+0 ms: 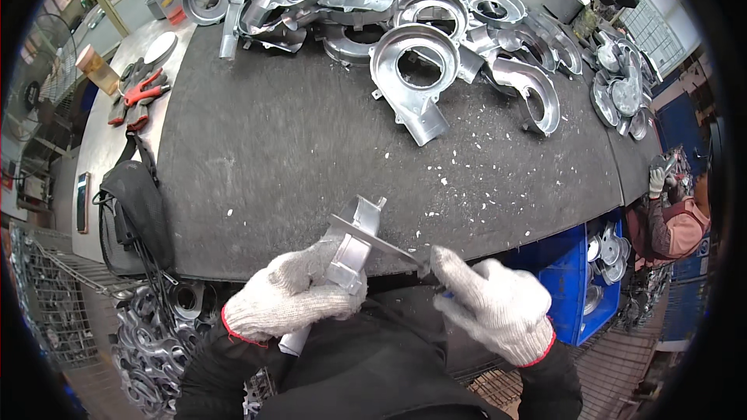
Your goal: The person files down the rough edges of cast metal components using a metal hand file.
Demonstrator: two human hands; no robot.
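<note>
My left hand (292,292), in a white knit glove with a red cuff edge, is closed around a silver metal casting (354,253) above the table's near edge. Across the casting lies a thin, flat, grey blade-like tool (381,243), slanting down toward my right fingers. My right hand (494,303), gloved the same way, is curled at the tool's near end; any handle is hidden by the fingers and the dark background. Farther off, a round metal housing with a spout (428,113) lies in front of a heap of similar housings (366,0).
Pale chips (444,181) dot the dark tabletop (257,132). A black bag (134,206), red-grey gloves (138,97) and a phone (82,202) lie at left. A blue bin (566,280) with metal parts stands right, near another person (673,225). More castings (152,350) fill the lower left.
</note>
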